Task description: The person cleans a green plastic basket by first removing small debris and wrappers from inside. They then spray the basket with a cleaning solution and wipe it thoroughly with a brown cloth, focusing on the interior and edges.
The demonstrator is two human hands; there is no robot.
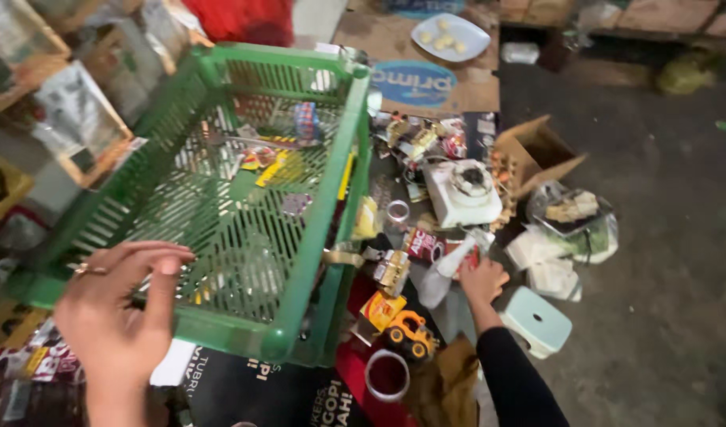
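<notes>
A green slatted plastic crate (315,198) stands tilted in front of me, with small packets showing through its bottom. My left hand (118,308), a ring on one finger, curls over the crate's near rim at the lower left. My right hand (482,281), in a black sleeve, reaches down to the cluttered floor. It closes on the end of a white plastic bottle (440,273) lying among packets.
A yellow toy truck (410,334), a tape roll (387,375) and a pale green stool (537,320) lie near my right arm. Farther off are a white round-topped appliance (462,190), an open cardboard box (533,154) and a plate of food (450,35). Grey floor lies to the right.
</notes>
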